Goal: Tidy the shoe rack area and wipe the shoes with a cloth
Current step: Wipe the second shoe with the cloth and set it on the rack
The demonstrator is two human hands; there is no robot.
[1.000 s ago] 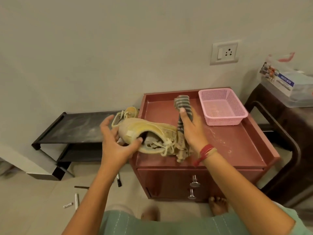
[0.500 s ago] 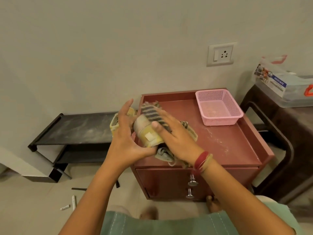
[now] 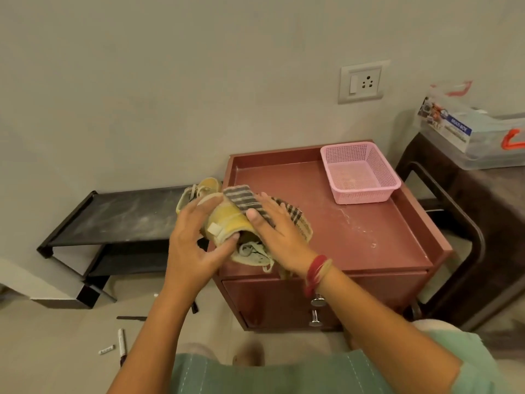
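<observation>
Left hand [image 3: 196,245] grips the yellow shoe [image 3: 228,223] by its heel, between both hands, while the right hand [image 3: 274,233] presses the striped cloth [image 3: 244,199] flat onto it; likely light and soft-sided, best held at that heel.

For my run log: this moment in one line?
wiping; left hand grips yellow shoe; right hand presses striped cloth on it; over red cabinet

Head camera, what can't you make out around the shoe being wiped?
Head view only:
- Yellow shoe: front and sole hidden under striped cloth and right hand.
- Second shoe: partly behind left hand.
- Clear storage box: cut off by right edge.
- Floor markers: labels too small.
</observation>
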